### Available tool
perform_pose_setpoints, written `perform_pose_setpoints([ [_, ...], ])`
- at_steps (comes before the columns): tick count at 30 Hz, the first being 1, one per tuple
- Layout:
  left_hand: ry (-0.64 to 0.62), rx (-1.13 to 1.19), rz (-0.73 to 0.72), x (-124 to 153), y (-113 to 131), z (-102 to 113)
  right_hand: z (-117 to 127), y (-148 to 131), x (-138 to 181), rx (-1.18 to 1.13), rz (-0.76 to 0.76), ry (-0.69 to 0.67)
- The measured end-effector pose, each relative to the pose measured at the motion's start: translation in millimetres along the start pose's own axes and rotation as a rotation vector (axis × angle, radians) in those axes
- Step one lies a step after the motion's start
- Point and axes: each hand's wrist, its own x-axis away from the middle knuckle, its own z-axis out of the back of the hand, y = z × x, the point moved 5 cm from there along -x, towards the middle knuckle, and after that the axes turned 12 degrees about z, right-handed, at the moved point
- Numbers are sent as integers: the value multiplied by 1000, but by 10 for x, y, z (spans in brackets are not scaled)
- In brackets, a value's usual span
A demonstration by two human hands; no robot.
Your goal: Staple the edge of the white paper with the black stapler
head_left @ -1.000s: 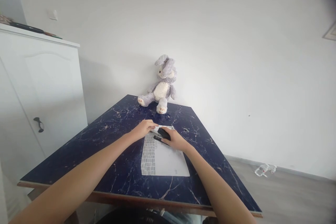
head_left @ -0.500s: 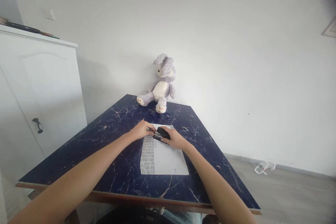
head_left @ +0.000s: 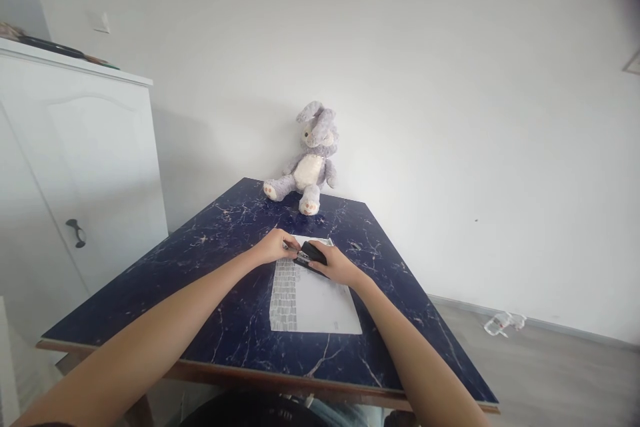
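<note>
A black stapler (head_left: 314, 252) with its top lifted from its base is above the sheet of paper (head_left: 327, 303). My right hand (head_left: 339, 265) is wrapped around its right-hand end, fingers and thumb gripping top and base. At the other end, silver metal shows in the gap. My left hand (head_left: 275, 247) is there with thumb and fingers pinched together against the stapler's tip; what is between them is hidden. The paper lies on the table, with a block-like grey pattern down its left side.
The dark blue marbled table (head_left: 240, 307) has a brown edge. A grey and white plush rabbit (head_left: 309, 170) sits at its far end against the wall. To the left stands a white cabinet (head_left: 105, 160); a clear plastic item (head_left: 504, 323) lies on the floor at right.
My left fingertips have closed in on the stapler's front end; a small dark and silver bit that showed at them is now hidden. My right hand keeps its grip. The view shifted slightly.
</note>
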Motion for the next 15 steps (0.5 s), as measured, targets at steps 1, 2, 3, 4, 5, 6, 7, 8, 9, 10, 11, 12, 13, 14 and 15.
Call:
perform_pose_setpoints([
  [1, 7, -6, -1, 4, 9, 9, -2, 3, 0, 3, 2, 2],
  [2, 6, -7, 2, 7, 13, 13, -4, 5, -1, 6, 3, 3],
  [3, -2, -6, 6, 10, 14, 13, -4, 6, -2, 10, 4, 5],
  [4, -16, -6, 9, 12, 14, 10, -4, 5, -3, 12, 5, 5],
  [5, -31, -7, 11, 14, 13, 5, -4, 2, -3, 14, 6, 4],
  [6, -38, -8, 14, 15, 9, 4, -4, -1, -3, 14, 6, 2],
  [7, -41, -11, 17, 15, 3, 3, -2, -4, -3, 13, 4, 0],
  [8, -43, -15, 22, 12, -5, 2, 0, -6, -2, 12, 2, -1],
  [9, -48, -19, 29, 8, -16, -2, 2, -8, 0, 10, 1, -1],
  [10, -54, -20, 38, 1, -29, -8, 5, -8, 2, 9, -1, 0],
  [11, -61, -20, 48, -8, -43, -15, 7, -8, 4, 9, -1, 1],
  [12, -68, -19, 56, -16, -55, -22, 9, -7, 6, 10, -2, 1],
  [13, -75, -17, 62, -23, -64, -27, 9, -5, 7, 11, -2, 0],
  [14, -81, -16, 66, -26, -69, -28, 8, -4, 8, 12, -2, 0],
  [15, -87, -17, 66, -24, -69, -22, 6, -1, 9, 12, -3, -1],
])
